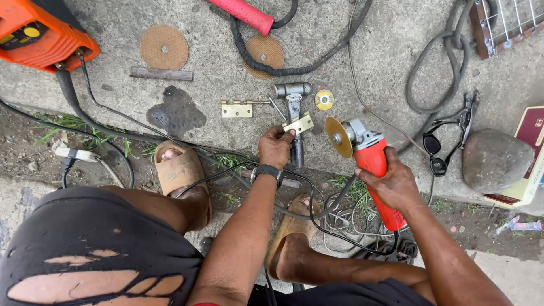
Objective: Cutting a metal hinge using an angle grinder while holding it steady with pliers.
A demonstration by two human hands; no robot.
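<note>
An orange welder sits at the top left of the concrete slab, its black cables trailing down past the person's sandalled feet. A grey stone lies at the right, with a box just beyond it and dark goggles just left of it. A black hose curls from a red-pink handle near the top.

The right hand is wrapped fully round the red body of an angle grinder, whose disc faces left and stands just beside the hinge. The left hand, a watch on its wrist, is closed in a pinch on a brass hinge, pressing it against a grey hammer that lies on the slab with its head away from the person.

A second hinge lies to the left of the hammer. Two worn discs lie farther up the slab, a flat metal bar beneath the left one. A small yellow disc rests just right of the hammer's head.
</note>
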